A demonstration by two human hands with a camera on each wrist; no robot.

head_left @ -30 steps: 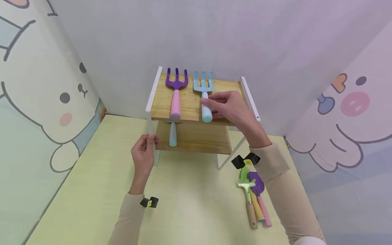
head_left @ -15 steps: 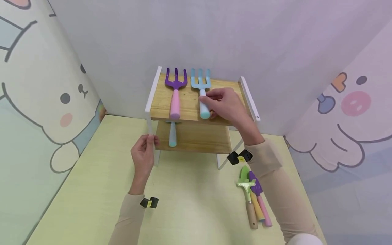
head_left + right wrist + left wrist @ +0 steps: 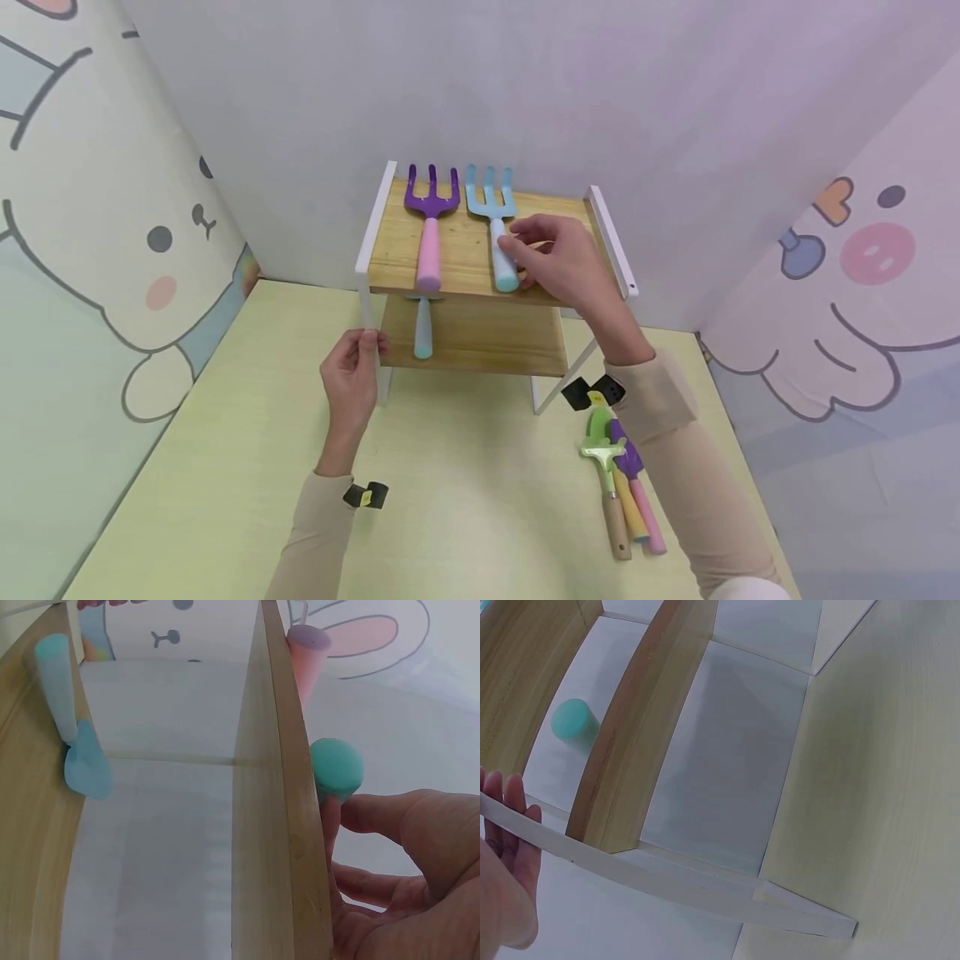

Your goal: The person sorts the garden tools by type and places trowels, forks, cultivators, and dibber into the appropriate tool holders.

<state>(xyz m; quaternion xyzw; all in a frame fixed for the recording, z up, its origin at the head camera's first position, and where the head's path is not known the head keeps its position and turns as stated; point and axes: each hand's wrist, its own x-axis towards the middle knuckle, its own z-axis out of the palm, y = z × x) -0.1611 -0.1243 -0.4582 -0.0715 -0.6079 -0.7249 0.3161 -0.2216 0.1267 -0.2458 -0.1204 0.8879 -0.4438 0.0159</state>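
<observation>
My right hand [image 3: 558,254] pinches the pale handle of a light blue hand fork [image 3: 489,200] on the top shelf, thumb on its side. The fork's turquoise handle end [image 3: 337,766] shows at the shelf edge in the right wrist view. To its left lies a purple hand fork [image 3: 431,200] with a pink handle. My left hand [image 3: 352,375] grips the white front leg of the two-tier wooden rack [image 3: 480,357]; in the left wrist view its fingers [image 3: 514,796] come round the white bar [image 3: 652,881].
On the lower shelf is a light blue trowel [image 3: 88,765], handle outward. A green rake [image 3: 602,452] with a brown handle lies over a green trowel [image 3: 597,421] and a purple trowel [image 3: 628,454] on the table [image 3: 450,500], right of the rack. Walls stand behind and beside.
The light blue fork has moved left on the top shelf, nearer the purple one, and its handle end has then swung slightly right. My left hand has stayed on the leg.
</observation>
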